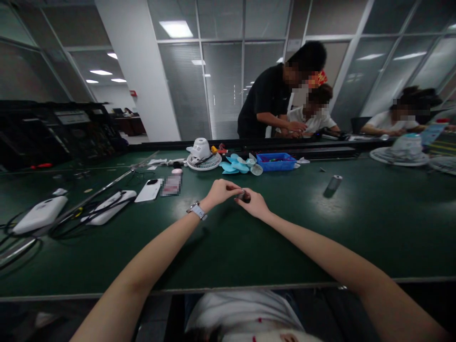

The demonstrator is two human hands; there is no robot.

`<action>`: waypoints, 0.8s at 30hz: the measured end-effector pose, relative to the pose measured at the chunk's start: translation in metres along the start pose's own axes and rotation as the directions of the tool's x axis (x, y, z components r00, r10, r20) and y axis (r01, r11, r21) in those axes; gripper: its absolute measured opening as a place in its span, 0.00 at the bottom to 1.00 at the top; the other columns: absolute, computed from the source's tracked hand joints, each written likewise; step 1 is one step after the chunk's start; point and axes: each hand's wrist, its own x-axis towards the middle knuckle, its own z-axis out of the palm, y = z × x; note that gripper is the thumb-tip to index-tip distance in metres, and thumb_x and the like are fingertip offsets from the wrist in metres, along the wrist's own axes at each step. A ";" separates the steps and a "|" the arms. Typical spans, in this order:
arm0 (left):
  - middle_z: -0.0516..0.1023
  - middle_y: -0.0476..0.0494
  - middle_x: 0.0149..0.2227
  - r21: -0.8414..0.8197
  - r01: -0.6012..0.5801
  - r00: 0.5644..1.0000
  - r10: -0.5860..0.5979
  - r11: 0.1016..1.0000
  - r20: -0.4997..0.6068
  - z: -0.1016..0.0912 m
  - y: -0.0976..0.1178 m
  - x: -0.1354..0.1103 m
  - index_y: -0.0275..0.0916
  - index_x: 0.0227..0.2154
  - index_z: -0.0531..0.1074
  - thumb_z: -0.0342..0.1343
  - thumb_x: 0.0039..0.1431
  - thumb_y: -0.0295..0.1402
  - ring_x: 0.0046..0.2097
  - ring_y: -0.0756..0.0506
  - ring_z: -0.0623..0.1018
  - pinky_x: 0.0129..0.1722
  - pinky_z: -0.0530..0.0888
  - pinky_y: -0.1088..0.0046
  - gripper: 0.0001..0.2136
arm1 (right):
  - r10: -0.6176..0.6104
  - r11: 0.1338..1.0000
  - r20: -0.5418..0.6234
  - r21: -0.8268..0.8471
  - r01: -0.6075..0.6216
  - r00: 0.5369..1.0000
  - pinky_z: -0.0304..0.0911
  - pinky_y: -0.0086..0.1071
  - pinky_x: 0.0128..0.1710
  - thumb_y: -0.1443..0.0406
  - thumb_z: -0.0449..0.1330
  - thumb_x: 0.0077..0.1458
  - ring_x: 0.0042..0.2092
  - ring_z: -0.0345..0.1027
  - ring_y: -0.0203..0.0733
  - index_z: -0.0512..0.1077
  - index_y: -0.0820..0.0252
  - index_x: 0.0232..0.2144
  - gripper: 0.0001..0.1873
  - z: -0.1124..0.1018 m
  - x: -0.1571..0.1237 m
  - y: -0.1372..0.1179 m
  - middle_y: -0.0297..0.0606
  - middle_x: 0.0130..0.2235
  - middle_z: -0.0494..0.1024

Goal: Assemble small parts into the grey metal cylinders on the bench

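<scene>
Just above the green tabletop, my left hand (223, 192) and my right hand (253, 203) meet fingertip to fingertip. Both are closed in a pinch on a small grey piece (242, 194); fingers cover most of it and its kind cannot be made out. A watch sits on my left wrist. Off to the right of my hands stands a grey metallic cylinder (334, 183), apart from them. Beyond my hands lie light-blue fan blades (235, 164) and a white fan housing (200, 151) on its round grille.
A blue tray (276, 162) of small parts stands at the back. Phones (147, 190), white devices (111, 207) and black cables lie left, along a metal rod (117, 180). Another fan (406, 148) is far right. Several people (265, 99) work beyond the table.
</scene>
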 end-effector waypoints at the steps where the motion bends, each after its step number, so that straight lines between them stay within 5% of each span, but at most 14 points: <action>1: 0.85 0.45 0.35 -0.008 0.003 1.000 -0.003 1.000 -0.015 0.002 -0.001 0.000 0.40 0.36 0.83 0.61 0.58 0.41 0.35 0.47 0.81 0.35 0.73 0.75 0.12 | -0.002 1.000 0.002 0.005 0.002 1.000 0.68 0.36 0.40 0.56 0.64 0.54 0.38 0.74 0.43 0.72 0.54 0.44 0.16 0.000 0.000 0.000 0.36 0.37 0.80; 11: 0.84 0.45 0.38 -0.045 -0.064 0.992 0.059 0.997 -0.110 0.017 0.009 0.000 0.39 0.42 0.77 0.59 0.60 0.32 0.41 0.46 0.82 0.45 0.74 0.71 0.09 | -0.002 0.999 0.011 -0.048 0.003 1.000 0.69 0.37 0.41 0.55 0.63 0.55 0.39 0.75 0.45 0.72 0.56 0.46 0.18 -0.001 0.000 -0.002 0.39 0.37 0.80; 18: 0.83 0.45 0.36 -0.097 0.002 0.925 -0.039 0.995 -0.379 0.002 -0.003 -0.022 0.39 0.36 0.69 0.60 0.58 0.34 0.42 0.45 0.83 0.43 0.74 0.73 0.07 | -0.001 1.000 0.033 0.006 0.000 0.999 0.70 0.38 0.45 0.55 0.63 0.55 0.43 0.76 0.44 0.72 0.57 0.47 0.19 -0.001 -0.002 -0.004 0.40 0.42 0.81; 24: 0.84 0.45 0.35 -0.249 0.131 0.968 -0.178 0.960 -0.175 -0.001 -0.049 -0.049 0.40 0.38 0.67 0.64 0.54 0.35 0.41 0.43 0.84 0.43 0.76 0.68 0.13 | 0.013 1.000 0.021 -0.013 -0.012 1.000 0.70 0.41 0.45 0.54 0.64 0.55 0.43 0.76 0.46 0.72 0.57 0.47 0.20 -0.001 -0.001 -0.004 0.41 0.42 0.81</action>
